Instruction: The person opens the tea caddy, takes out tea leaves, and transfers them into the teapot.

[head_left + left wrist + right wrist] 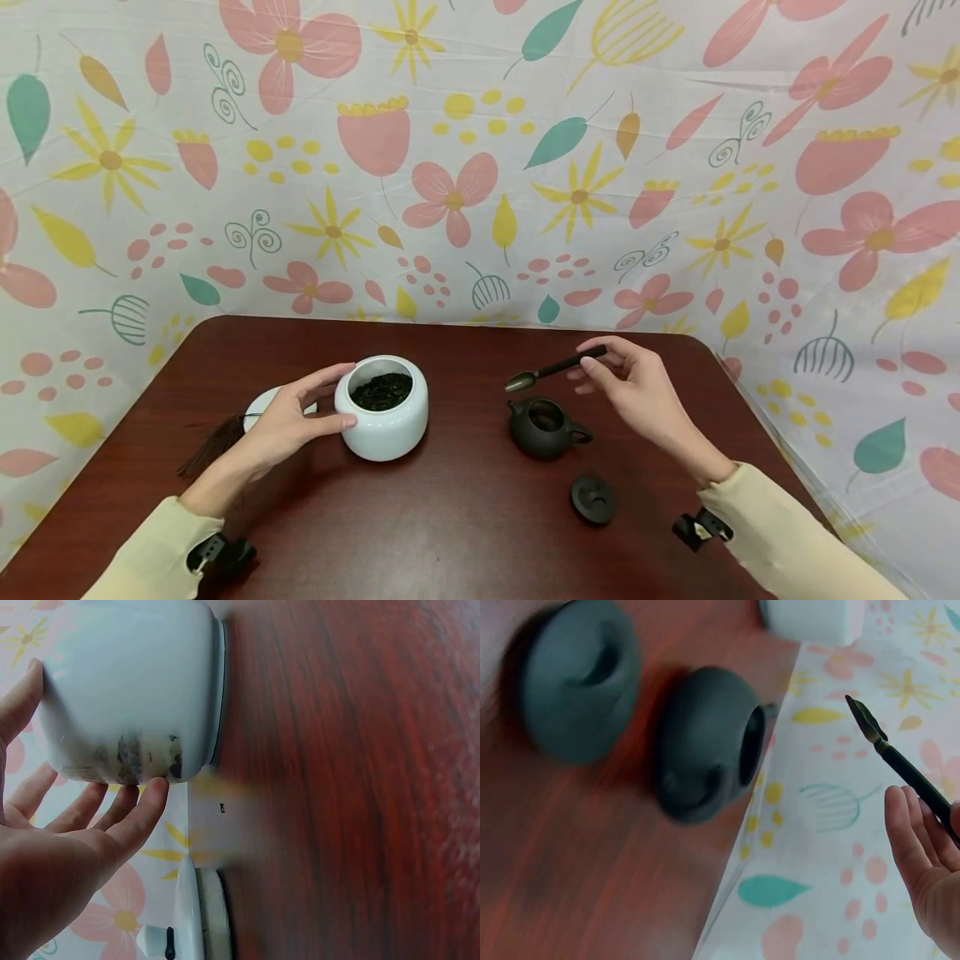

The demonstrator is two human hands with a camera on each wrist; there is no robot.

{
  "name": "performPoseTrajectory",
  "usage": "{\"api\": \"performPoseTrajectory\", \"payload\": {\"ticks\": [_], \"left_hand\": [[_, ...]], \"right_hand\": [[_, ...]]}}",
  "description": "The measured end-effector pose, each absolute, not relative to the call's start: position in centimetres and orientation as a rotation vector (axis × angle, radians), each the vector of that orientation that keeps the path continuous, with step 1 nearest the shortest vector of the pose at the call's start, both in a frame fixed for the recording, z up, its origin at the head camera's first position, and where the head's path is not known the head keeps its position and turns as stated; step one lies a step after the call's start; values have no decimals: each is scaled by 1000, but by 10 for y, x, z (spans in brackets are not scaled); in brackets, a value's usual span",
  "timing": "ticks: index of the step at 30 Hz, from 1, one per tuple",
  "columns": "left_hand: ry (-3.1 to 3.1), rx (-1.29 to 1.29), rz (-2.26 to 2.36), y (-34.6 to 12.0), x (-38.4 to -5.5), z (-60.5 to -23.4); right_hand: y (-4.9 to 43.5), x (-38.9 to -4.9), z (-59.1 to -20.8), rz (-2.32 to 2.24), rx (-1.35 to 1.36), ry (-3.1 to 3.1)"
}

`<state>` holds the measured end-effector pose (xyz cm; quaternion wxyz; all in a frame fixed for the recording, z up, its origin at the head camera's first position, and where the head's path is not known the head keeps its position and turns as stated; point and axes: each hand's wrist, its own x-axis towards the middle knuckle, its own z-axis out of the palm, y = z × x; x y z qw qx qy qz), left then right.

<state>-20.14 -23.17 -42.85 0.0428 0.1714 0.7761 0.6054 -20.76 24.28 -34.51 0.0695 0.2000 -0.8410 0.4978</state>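
In the head view my left hand (288,425) holds the side of a white ceramic jar (386,433), its thumb and fingers spread around the wall. Dark loose tea leaves (382,392) lie inside. My right hand (633,387) pinches the dark handle of a small tea scoop (555,367). The scoop's bowl hangs above the spout side of a dark clay teapot (543,437), apart from it. That teapot stands upright and uncovered; the right wrist view shows its opening (751,746). Whether the scoop carries leaves, I cannot tell.
The teapot's round lid (593,500) lies on the brown table (435,533) in front of the pot. Behind the left hand rests the jar's white lid (258,408) with a dark tassel (213,443). A flower-printed cloth (480,167) hangs along the table's far edge.
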Motion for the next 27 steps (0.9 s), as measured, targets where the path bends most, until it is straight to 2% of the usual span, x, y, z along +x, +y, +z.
{"api": "performPoseTrajectory", "payload": {"ticks": [17,27], "left_hand": [[2406,525,1821,-232,-201,-428],[2415,512,1815,-232,-201,-428]], "right_hand": [[159,-230,-325,1755,870,-2360],[116,-236,-314,1635,927,-2330]]}}
